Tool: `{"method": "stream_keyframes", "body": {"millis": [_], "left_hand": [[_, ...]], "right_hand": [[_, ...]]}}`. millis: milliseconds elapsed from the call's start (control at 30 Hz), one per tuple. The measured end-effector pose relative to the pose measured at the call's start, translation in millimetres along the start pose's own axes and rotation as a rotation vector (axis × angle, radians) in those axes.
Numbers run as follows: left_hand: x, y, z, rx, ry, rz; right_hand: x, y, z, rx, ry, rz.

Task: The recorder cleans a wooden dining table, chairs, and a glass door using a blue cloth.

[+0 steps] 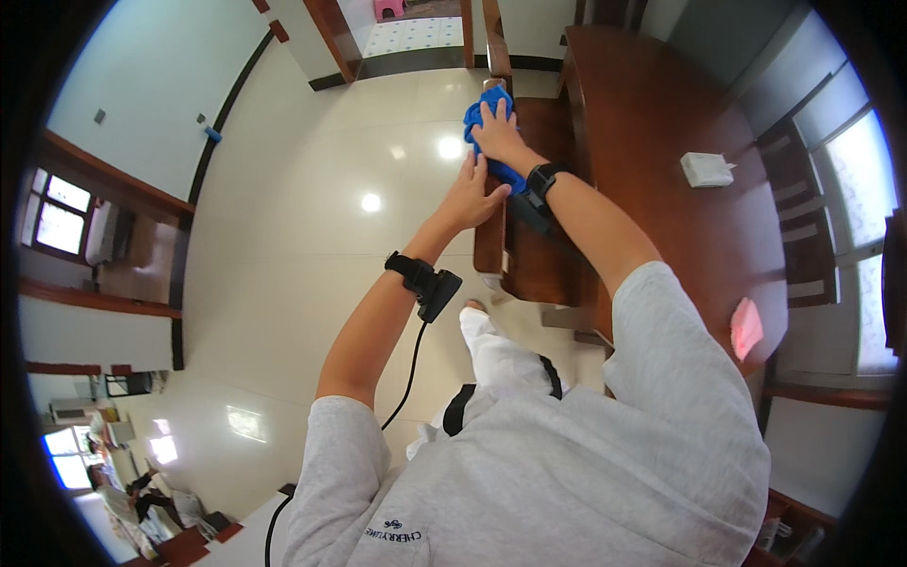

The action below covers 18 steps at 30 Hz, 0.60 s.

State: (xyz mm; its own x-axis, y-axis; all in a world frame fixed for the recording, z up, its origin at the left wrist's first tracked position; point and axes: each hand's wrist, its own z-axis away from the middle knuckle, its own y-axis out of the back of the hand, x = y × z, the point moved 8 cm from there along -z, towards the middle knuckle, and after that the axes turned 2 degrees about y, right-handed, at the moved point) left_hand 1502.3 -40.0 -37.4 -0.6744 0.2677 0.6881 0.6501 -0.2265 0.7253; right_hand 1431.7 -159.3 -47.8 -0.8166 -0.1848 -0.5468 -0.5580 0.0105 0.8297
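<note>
A blue cloth [511, 177] lies bunched along the top of the back of a dark wooden chair [489, 241]. My right hand [502, 133] presses on the cloth with its fingers spread. Just below it, my left hand [475, 195] rests at the chair back's edge beside the cloth, fingers apart and thumb out. Whether the left fingertips touch the cloth cannot be told. Each wrist wears a black strap with a device; a cable runs from the left one.
A long wooden table [638, 142] stands at the right, bearing a white tissue pack [705, 170] and a pink cloth [746, 329]. More chairs [808, 255] line its far side. Glossy tiled floor [297, 212] lies to the left. Someone [117, 500] sits at the far lower left.
</note>
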Motion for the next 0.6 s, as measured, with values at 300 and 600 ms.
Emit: {"method": "stream_keyframes", "body": {"millis": [300,600], "left_hand": [[-3.7,53.8,-44.9,0.141,-0.181,0.106],[-14.4,43.0,-118.0,0.163,-0.436,0.23]], "right_hand": [[30.1,27.8,-44.7,0.122,0.228,-0.162],[-38.0,37.8,166.9,-0.149,0.215,-0.297]]}}
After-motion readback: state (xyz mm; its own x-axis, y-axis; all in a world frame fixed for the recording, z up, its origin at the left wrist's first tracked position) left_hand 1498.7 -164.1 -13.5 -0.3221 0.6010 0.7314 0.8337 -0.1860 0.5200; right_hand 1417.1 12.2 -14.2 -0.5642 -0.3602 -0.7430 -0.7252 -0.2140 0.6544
